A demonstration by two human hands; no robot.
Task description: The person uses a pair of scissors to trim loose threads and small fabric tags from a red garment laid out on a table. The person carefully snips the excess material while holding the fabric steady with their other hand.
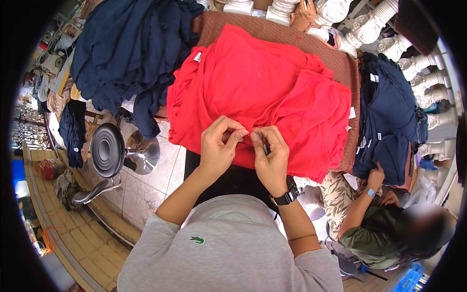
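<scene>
- One close pinch sits just below the middle of the frame: the left hand has thumb and forefinger closed, seemingly on a bit of the red cloth, its other fingers curled
- The right hand is nearly closed too, thumb and forefinger by the same spot; a slim dark thing shows inside its bent fingers, too covered to name
- If that thing is sharp, a slip could nick a fingertip or the fabric, as the two pinches almost meet
- A hard tug could pucker the material or drag the loose front folds off the near edge, since they overhang it
- The red cloth fills the upper middle, a wide slack heap, bright and soft-looking, wrinkled on top, layered at its left side, with small white tags at the edges
- Beneath it, a brown textured cover shows along the top
- At the right lies a navy stack; the navy heap at the upper left could slump onto the red if knocked, being tall and loosely piled
</scene>
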